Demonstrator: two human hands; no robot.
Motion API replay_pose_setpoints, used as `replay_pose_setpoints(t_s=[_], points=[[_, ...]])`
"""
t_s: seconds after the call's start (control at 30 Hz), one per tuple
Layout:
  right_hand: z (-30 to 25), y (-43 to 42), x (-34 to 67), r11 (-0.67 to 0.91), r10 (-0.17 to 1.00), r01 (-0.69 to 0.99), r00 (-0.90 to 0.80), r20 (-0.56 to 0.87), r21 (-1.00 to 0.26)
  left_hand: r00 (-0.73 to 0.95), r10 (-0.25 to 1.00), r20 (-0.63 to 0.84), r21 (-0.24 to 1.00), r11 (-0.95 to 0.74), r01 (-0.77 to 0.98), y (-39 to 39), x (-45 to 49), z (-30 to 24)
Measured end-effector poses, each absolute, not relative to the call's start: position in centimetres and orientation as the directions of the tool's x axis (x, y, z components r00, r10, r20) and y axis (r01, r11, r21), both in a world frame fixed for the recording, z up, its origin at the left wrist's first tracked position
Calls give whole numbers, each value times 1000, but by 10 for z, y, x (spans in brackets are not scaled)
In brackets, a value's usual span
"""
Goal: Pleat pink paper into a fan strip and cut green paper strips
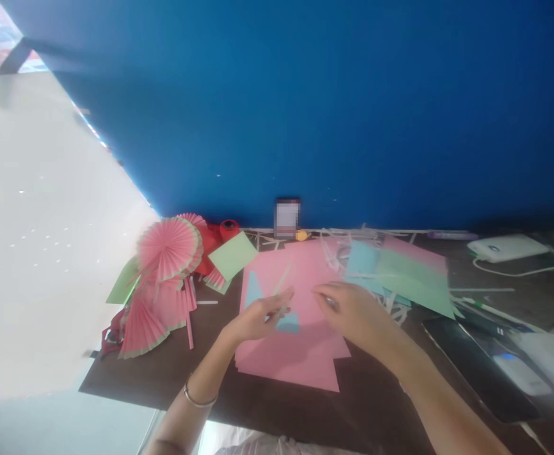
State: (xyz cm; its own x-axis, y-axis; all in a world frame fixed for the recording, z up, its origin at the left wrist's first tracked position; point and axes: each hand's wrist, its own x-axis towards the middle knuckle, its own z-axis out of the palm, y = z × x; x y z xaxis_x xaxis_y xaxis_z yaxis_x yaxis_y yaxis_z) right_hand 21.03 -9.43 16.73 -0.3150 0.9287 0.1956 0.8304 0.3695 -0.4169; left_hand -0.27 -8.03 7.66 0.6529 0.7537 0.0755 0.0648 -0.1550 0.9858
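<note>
My left hand point(260, 316) hovers over a stack of pink paper sheets point(295, 360), its fingers pinched on a thin pale paper strip point(282, 278) that sticks up. A small blue paper piece point(287, 323) lies just under that hand. My right hand point(352, 309) is close by to the right, knuckles up and fingers curled; what it grips, if anything, is hidden. A thin bangle sits on my left wrist.
Pink pleated paper fans point(165, 281) lie at the left with a green square sheet point(232, 254) and a red tape roll point(229, 229). Green, blue and pink sheets point(404, 272) lie at the right. A white device point(506, 248), a dark phone point(475, 366) and paper scraps lie further right. A blue wall stands behind.
</note>
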Motion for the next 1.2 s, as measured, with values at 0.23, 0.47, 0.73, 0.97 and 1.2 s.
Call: replay_pose_setpoints(t_s=[0.23,0.47,0.73,0.97,1.2], points=[[171,-103,202,352,934,817,-278,222,-457,526,843,112,990,-142,16,-79,4,71],[151,-121,179,313,948,778,-217,234,-545,360,929,90,995,-71,-66,-81,20,72],[126,-133,169,280,949,873,-189,253,-400,347,934,91,980,-22,-199,-80,28,65],[109,-137,164,277,938,911,-187,293,-305,389,919,57,928,94,-359,-81,29,74],[100,-138,163,297,919,920,-202,339,-255,410,912,3,852,212,-478,-84,31,75]])
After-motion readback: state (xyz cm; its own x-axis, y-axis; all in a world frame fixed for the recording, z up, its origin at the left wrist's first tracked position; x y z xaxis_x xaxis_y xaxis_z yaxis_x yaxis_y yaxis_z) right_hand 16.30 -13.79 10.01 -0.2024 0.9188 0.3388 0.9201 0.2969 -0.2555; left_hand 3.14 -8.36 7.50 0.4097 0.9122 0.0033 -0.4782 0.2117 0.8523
